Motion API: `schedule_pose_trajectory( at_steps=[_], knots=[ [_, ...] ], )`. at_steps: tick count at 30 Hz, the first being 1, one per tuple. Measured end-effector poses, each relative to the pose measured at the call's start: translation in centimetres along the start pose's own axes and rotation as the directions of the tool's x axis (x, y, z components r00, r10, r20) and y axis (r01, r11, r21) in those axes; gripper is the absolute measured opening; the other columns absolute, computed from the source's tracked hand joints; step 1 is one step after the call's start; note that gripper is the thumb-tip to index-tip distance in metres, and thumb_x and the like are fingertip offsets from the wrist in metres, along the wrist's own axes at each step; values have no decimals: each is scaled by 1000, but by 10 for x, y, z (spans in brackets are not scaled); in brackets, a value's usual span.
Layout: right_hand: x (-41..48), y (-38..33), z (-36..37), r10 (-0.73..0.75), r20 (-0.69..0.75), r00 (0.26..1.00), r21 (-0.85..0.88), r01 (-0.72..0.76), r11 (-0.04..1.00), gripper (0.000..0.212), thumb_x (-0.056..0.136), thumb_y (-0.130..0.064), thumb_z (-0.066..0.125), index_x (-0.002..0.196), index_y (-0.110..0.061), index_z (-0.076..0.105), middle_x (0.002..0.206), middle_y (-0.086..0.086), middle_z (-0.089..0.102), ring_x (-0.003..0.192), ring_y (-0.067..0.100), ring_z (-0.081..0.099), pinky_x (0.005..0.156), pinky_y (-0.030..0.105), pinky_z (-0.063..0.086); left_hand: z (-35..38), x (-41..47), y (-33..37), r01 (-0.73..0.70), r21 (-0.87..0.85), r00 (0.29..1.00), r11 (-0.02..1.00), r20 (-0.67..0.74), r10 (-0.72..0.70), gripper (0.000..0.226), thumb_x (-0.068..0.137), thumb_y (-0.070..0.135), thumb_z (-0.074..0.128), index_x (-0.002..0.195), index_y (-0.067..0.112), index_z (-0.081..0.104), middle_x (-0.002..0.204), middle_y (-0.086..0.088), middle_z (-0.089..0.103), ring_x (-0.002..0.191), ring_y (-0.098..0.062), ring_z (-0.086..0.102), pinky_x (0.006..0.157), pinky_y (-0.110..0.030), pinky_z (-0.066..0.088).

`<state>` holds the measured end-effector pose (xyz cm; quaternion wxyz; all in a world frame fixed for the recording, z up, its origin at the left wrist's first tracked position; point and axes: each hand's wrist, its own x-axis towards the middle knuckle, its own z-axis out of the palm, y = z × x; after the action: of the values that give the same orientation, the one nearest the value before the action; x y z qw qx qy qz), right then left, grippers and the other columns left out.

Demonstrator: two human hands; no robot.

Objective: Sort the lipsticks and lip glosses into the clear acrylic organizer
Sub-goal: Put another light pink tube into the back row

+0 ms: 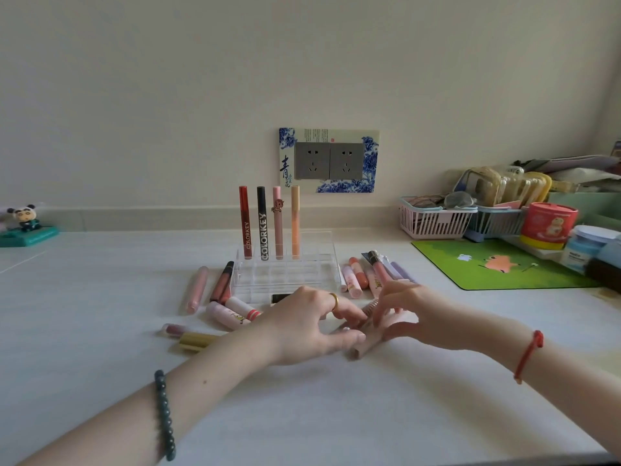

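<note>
White tabletop (100, 297), seen from the head camera. The clear acrylic compartmented organizer (319, 264) stands at centre, at 12 o'clock from the hands. Its rear row holds four tall tubes, upright and side by side: a translucent red tube (245, 223), a black tube with white lettering (262, 227), a pink tube with a cartoon sticker (277, 227) and a peach tube (295, 220). At 9 o'clock of the organizer lie a long pale pink tube (197, 294) and, just beside the organizer wall, a coral gloss with a black cap (222, 280). At 7 o'clock lie two stubby pink-and-white lipsticks (223, 316), a small dark red tube (174, 329) and a gold metallic tube (196, 341), the last partly hidden by the left forearm. At 3 o'clock a cluster of pink, orange and lilac tubes (356, 280) lies packed close. The left hand (302, 327) and right hand (413, 314) are together at 6 o'clock of the organizer, both clamped on one pale pink square-section tube (361, 349). The left thumb lies along it and the right fingers and thumb curl round its far end; blur softens the detail. A gold ring (334, 299) and a dark green bead bracelet (164, 415) are on the left hand and wrist, and a red cord (529, 356) is on the right wrist. At 2 o'clock are a green cartoon mat (497, 267), a pink plastic basket (433, 220) and a red round tin (546, 225). A blue-and-white socket plate (329, 159) is on the wall at 12 o'clock. A panda figurine on a teal base (25, 223) stands at 10 o'clock.
</note>
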<state>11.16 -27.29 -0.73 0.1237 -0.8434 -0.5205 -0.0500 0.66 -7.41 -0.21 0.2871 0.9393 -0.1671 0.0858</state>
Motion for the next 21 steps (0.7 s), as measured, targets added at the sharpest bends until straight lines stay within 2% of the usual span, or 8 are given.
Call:
schedule_pose_trajectory(
  at_steps=[1,3,7,9,12,15,19,21],
  knots=[
    [-1,0,0,-1,-11,1000,14,2,1000,14,79,-34,64,90,-26,66,86,-9,53,79,-21,39,116,39,5,0,0,1,-9,-13,1000,1000,0,9,31,77,43,65,107,36,63,99,21,65,89,21,48,84,-12,41],
    [-2,0,-1,30,-45,999,87,-26,996,9,80,-28,65,88,-23,65,86,-6,57,75,-17,42,109,38,19,0,1,1,0,-40,1000,999,-10,0,38,72,49,67,109,39,61,106,18,66,93,17,49,85,-13,40],
    [1,-8,-11,135,-162,978,288,-84,954,6,80,-18,65,80,-24,62,76,-4,62,63,1,48,77,21,35,-4,7,0,77,-237,991,968,-87,-100,52,58,56,69,105,36,62,101,12,65,96,-5,59,88,-20,49],
    [6,-14,-16,165,-222,961,419,-59,906,12,79,-14,65,77,-26,61,72,-7,61,62,4,52,65,21,41,-6,12,2,45,-309,986,950,-140,-92,47,57,54,66,100,34,63,93,16,66,92,-1,61,85,-17,48],
    [15,-22,-23,181,-263,948,567,0,824,4,79,-12,65,82,-14,64,74,-4,65,65,3,59,64,17,48,-10,22,2,-14,-418,973,908,-216,-85,41,63,46,67,97,24,66,95,10,71,90,-1,64,86,-22,50],
    [26,-29,-26,188,-266,946,656,34,754,12,79,-16,64,86,-6,64,71,-6,66,61,-2,61,57,9,45,-15,32,2,-63,-507,940,859,-320,-120,33,63,43,69,89,22,68,91,6,73,88,-7,67,85,-21,52],
    [40,-34,-28,250,-298,921,736,55,675,11,77,-23,65,81,-13,65,71,-6,68,64,1,63,56,9,45,-24,41,0,-115,-548,910,828,-393,-134,23,69,34,69,87,20,70,84,9,73,84,-7,68,75,-16,51],
    [47,-34,-29,273,-298,915,752,49,657,9,76,-24,66,81,-16,66,73,-5,70,65,4,63,60,14,51,-30,44,-1,-113,-572,904,812,-398,-155,31,66,39,67,90,20,70,84,11,73,83,-4,68,69,-13,51]
  ],
)
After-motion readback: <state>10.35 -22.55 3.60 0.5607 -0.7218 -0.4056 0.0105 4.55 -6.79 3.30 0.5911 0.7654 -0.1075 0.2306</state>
